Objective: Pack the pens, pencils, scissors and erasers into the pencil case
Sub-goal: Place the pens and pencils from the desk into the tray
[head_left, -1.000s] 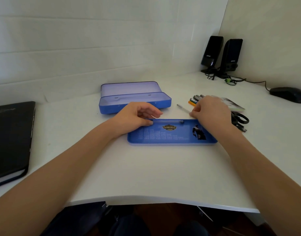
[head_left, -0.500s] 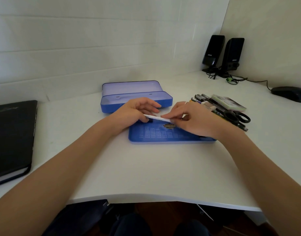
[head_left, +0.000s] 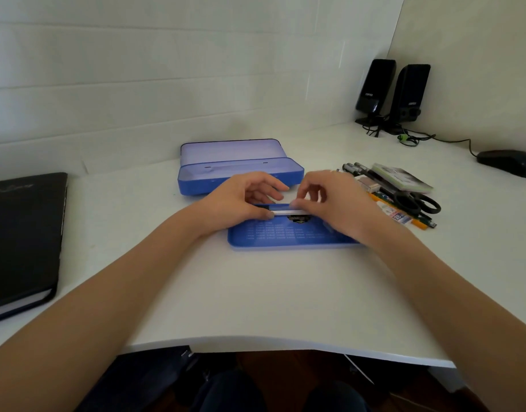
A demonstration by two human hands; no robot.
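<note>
Head view shows both hands pinching a white pen (head_left: 288, 212) over the blue tray (head_left: 285, 236): left hand (head_left: 241, 200) grips its left end, right hand (head_left: 330, 200) its right end. Judging by this, one pen is being seated; next it needs lowering flat into the tray. The open case (head_left: 241, 171) lies just behind, scissors (head_left: 416, 202) and remaining pens (head_left: 360, 171) to the right on the surface (head_left: 256, 292).

Head-worn camera looks forward and down, close over the white desk (head_left: 256, 292).
</note>
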